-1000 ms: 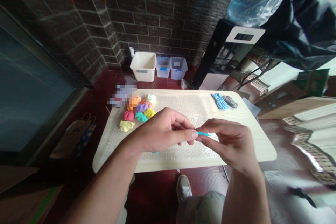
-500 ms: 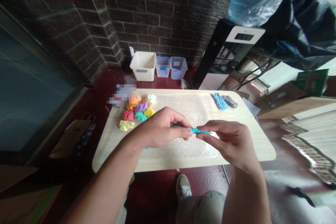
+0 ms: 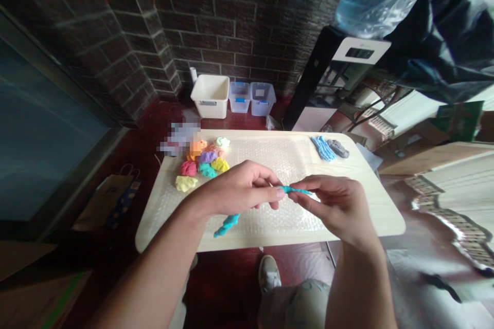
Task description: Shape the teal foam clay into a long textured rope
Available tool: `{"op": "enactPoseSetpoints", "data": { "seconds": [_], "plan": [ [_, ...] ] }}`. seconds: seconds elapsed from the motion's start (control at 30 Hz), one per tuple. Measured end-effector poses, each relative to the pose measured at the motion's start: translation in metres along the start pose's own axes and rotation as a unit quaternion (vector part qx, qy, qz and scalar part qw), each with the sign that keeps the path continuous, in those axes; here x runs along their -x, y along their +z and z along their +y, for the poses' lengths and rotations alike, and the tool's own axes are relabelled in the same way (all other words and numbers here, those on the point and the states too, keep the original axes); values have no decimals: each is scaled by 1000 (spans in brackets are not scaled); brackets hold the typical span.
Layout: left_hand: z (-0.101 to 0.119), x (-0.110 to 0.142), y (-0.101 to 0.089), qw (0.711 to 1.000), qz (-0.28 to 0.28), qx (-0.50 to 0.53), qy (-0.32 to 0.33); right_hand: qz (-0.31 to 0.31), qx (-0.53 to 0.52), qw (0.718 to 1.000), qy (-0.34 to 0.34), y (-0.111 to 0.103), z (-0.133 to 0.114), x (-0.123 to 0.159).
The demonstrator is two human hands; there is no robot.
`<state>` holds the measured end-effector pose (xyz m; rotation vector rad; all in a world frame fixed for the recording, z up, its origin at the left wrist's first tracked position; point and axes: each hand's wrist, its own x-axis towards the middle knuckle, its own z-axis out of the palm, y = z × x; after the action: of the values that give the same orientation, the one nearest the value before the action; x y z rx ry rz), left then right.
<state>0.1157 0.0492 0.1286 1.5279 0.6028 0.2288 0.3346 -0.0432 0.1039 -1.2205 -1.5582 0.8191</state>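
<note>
A thin teal twisted strip [image 3: 295, 190] of soft-looking stuff, its material unclear, is held level above the table. My left hand [image 3: 243, 187] pinches it between thumb and fingers. From the other side, the thumb and fingertips of my right hand [image 3: 335, 200] close on the same strip, with a tapered end showing past them. Below my left hand shows a lumpy teal tail [image 3: 227, 225]; whether it joins the held strip is hidden. Left of my hands lies a cluster of crumpled bundles, including a teal bundle [image 3: 207, 169], a red bundle [image 3: 189, 168] and a pale yellow bundle [image 3: 186, 183].
Bubble wrap [image 3: 270, 157] covers much of the pale table [image 3: 382, 211]. A blue-and-white bundle [image 3: 323, 148] and a grey bundle [image 3: 338, 148] lie at the back right. Beyond stand a white bin [image 3: 210, 96], clear boxes [image 3: 262, 100] and a water dispenser [image 3: 314, 82].
The lumpy teal tail under my left hand now shows much more, hanging or lying lower. My left hand's fingers have shifted slightly; both hands still grip the strip.
</note>
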Motion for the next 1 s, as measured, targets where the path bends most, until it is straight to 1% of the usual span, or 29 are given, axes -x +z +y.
{"op": "enactPoseSetpoints", "data": {
  "seconds": [0.17,0.43,0.6,0.8,1.0],
  "plan": [
    [-6,-4,0,1000,30,-1,7,-7,-13,1000,4,2,1,0],
    [-2,-2,-1,1000,16,-12,4,-11,-2,1000,-3,2,0,-1],
    [1,-2,2,999,30,19,11,-7,-21,1000,-6,3,0,-2],
    [1,-4,2,999,32,27,0,-24,-20,999,-13,5,-1,-3],
    [3,-6,3,998,43,40,-1,-11,-31,999,-1,7,0,-2]
  ]
}}
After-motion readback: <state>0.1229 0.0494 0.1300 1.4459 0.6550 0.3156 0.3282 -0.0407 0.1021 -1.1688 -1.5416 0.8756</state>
